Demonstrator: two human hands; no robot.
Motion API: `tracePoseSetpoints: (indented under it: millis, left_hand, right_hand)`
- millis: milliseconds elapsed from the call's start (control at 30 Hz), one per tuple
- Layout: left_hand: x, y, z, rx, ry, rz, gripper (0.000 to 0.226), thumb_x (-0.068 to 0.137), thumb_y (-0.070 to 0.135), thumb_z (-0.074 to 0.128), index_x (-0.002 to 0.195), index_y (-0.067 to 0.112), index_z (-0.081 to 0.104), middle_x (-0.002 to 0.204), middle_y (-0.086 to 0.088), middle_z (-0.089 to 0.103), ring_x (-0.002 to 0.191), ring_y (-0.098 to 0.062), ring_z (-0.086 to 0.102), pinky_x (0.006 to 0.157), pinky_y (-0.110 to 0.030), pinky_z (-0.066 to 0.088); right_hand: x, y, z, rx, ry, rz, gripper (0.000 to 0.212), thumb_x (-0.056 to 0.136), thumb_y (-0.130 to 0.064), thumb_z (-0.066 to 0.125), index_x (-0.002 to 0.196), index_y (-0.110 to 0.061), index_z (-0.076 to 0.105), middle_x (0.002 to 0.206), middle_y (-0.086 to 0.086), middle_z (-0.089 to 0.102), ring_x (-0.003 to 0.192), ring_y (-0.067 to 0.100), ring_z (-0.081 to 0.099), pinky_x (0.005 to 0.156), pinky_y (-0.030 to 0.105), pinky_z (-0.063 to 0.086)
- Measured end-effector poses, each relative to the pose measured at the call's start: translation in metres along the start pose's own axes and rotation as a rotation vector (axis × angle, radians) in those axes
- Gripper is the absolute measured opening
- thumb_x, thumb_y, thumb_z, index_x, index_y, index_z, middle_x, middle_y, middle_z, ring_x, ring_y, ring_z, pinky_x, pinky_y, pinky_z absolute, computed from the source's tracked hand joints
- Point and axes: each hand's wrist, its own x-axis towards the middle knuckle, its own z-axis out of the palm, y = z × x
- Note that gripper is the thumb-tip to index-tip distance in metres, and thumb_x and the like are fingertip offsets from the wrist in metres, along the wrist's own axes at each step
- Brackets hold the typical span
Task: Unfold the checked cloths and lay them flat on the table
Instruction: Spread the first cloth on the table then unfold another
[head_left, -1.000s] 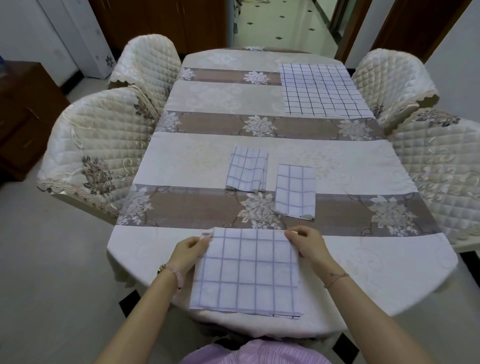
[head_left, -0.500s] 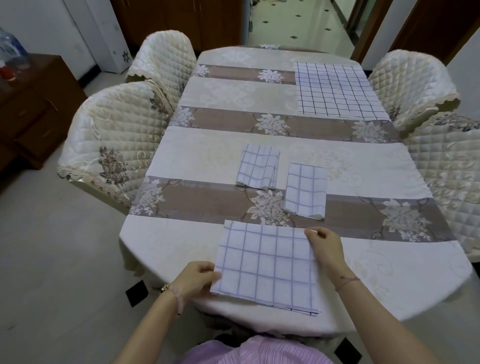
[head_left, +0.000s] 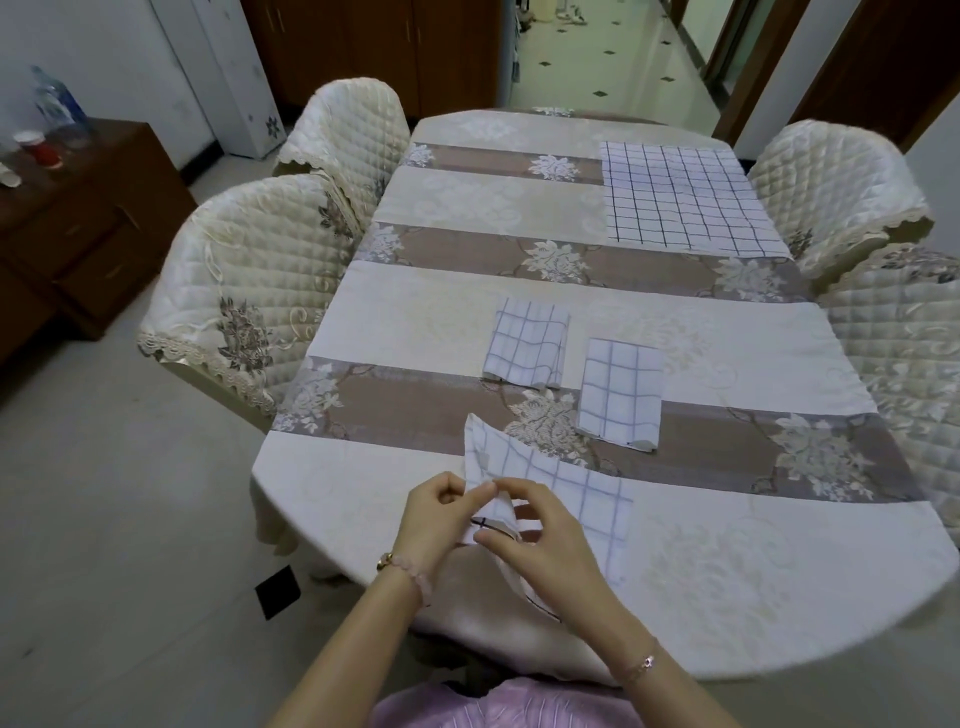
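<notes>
Since half a second ago the near checked cloth (head_left: 566, 499) has left its flat square; its left corner now peaks up off the table (head_left: 727, 561) while its right part lies at the near edge; the left hand (head_left: 436, 514) and right hand (head_left: 535, 540) have met at its left side, both pinched shut on the fabric; beyond lie two folded cloths (head_left: 527, 343) (head_left: 621, 392) side by side; a spread cloth (head_left: 685, 200) lies flat at the far right; quilted chairs (head_left: 249, 291) flank the table.
</notes>
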Motion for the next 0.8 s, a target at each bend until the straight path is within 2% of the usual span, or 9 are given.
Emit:
tracePoseSetpoints:
  millis: [67,133,200,267,333,433,567,700,800]
  left_hand:
    - [0.000,0.004,0.003,0.005,-0.005,-0.003,0.033,0.080,0.021,0.073,0.061,0.012,0.048,0.064,-0.012,0.041,0.066,-0.022,0.043,0.052,-0.029,0.041]
    - [-0.002,0.007,0.004,-0.010,-0.041,-0.006,0.024,0.083,0.021,0.069,0.072,0.003,0.058,0.075,-0.015,0.048,0.073,-0.023,0.050,0.058,-0.032,0.050]
    - [-0.004,0.012,0.004,-0.078,-0.093,-0.005,0.020,0.087,0.012,0.064,0.091,-0.008,0.061,0.082,-0.017,0.057,0.078,-0.023,0.058,0.065,-0.030,0.057]
    - [-0.006,0.017,0.002,-0.116,-0.135,0.007,0.014,0.086,0.001,0.062,0.097,-0.008,0.063,0.084,-0.015,0.064,0.078,-0.019,0.064,0.067,-0.026,0.059]
    - [-0.007,0.021,-0.002,-0.099,-0.150,0.015,0.014,0.083,-0.003,0.064,0.097,-0.001,0.068,0.086,-0.012,0.066,0.079,-0.019,0.066,0.070,-0.026,0.060]
    - [-0.005,0.027,-0.015,-0.077,-0.101,0.012,0.012,0.085,0.001,0.064,0.096,0.004,0.069,0.090,-0.010,0.065,0.084,-0.019,0.062,0.075,-0.031,0.056]
    - [0.006,0.038,-0.046,-0.106,0.007,0.031,0.007,0.088,0.004,0.060,0.087,0.008,0.067,0.084,-0.006,0.064,0.080,-0.019,0.059,0.073,-0.034,0.052]
    - [0.019,0.052,-0.074,-0.063,0.102,0.082,0.011,0.092,0.010,0.056,0.084,0.016,0.063,0.080,-0.001,0.060,0.070,-0.012,0.053,0.062,-0.026,0.045]
    - [0.032,0.064,-0.092,-0.014,0.171,0.133,0.011,0.090,0.014,0.061,0.082,0.021,0.065,0.084,-0.005,0.059,0.069,-0.016,0.050,0.056,-0.029,0.038]
  right_hand:
    - [0.000,-0.001,-0.001,0.006,0.032,-0.012,0.036,0.074,-0.024,0.075,0.104,-0.036,0.060,0.106,-0.021,0.060,0.095,-0.010,0.056,0.072,0.011,0.048]
    - [0.001,0.000,-0.004,0.032,0.043,-0.006,0.026,0.076,-0.024,0.074,0.098,-0.034,0.063,0.100,-0.019,0.065,0.091,-0.007,0.059,0.070,0.011,0.048]
    - [0.003,0.000,-0.008,0.079,0.067,0.000,0.013,0.078,-0.024,0.073,0.089,-0.029,0.067,0.091,-0.015,0.070,0.083,-0.001,0.064,0.069,0.014,0.049]
    - [0.006,0.000,-0.012,0.111,0.112,-0.013,0.003,0.081,-0.022,0.070,0.079,-0.024,0.069,0.081,-0.012,0.072,0.074,0.001,0.065,0.066,0.013,0.047]
    - [0.010,0.001,-0.019,0.152,0.156,-0.012,0.013,0.083,-0.017,0.068,0.070,-0.020,0.068,0.069,-0.012,0.069,0.063,0.000,0.060,0.060,0.012,0.043]
    - [0.018,0.007,-0.036,0.215,0.225,0.015,0.024,0.084,-0.008,0.066,0.063,-0.018,0.062,0.055,-0.013,0.058,0.056,-0.001,0.049,0.057,0.017,0.039]
    - [0.030,0.017,-0.069,0.323,0.281,0.105,0.015,0.086,-0.011,0.064,0.076,0.001,0.066,0.067,0.003,0.056,0.070,0.015,0.048,0.064,0.030,0.037]
    - [0.041,0.025,-0.102,0.349,0.295,0.161,0.034,0.082,-0.024,0.068,0.080,0.009,0.061,0.073,0.010,0.051,0.071,0.020,0.044,0.067,0.035,0.035]
    - [0.047,0.028,-0.119,0.327,0.296,0.174,0.049,0.077,-0.032,0.067,0.086,0.015,0.055,0.077,0.011,0.048,0.072,0.021,0.041,0.068,0.036,0.031]
